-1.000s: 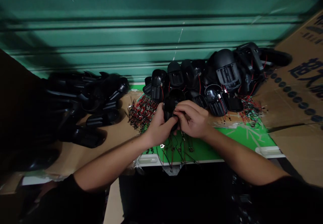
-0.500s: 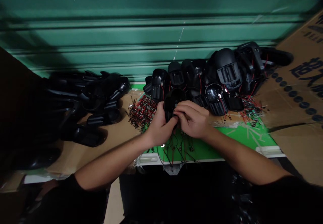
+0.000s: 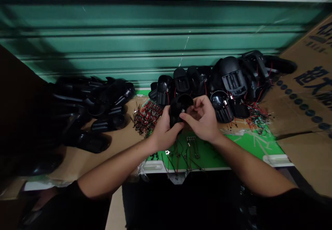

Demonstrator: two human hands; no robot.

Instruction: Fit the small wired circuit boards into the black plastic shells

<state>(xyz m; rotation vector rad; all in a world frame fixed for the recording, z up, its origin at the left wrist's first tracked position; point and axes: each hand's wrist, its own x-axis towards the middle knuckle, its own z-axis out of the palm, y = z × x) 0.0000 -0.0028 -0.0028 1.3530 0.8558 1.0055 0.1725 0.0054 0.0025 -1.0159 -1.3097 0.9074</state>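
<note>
My left hand (image 3: 166,126) is closed around the left side of a black plastic housing (image 3: 178,102), a rounded, hollow shell held with its inside facing me. At its right side is my right hand (image 3: 203,119). Its thumb presses on the inner part of the shell, near a small shiny spot, while the bent fingers curve about the right rim; their tips are partly hidden. Below the hands, metal battery contacts with thin wires (image 3: 191,139) lie on the green board (image 3: 220,159). A heap of red and black wires (image 3: 146,117) lies just left of my left hand.
Several black housings (image 3: 233,74), some with red wires, are piled along the back right. More black shells (image 3: 103,98) crowd the left on cardboard (image 3: 124,136). Another wire heap (image 3: 259,114) lies at the right, near a printed cardboard box (image 3: 308,81). Green slatted panel (image 3: 129,43) behind.
The right hand's fingers have gone from a tight pinch over the housing to a wider spread, with the thumb on its inside. The left hand keeps its hold. The view has tilted slightly up.
</note>
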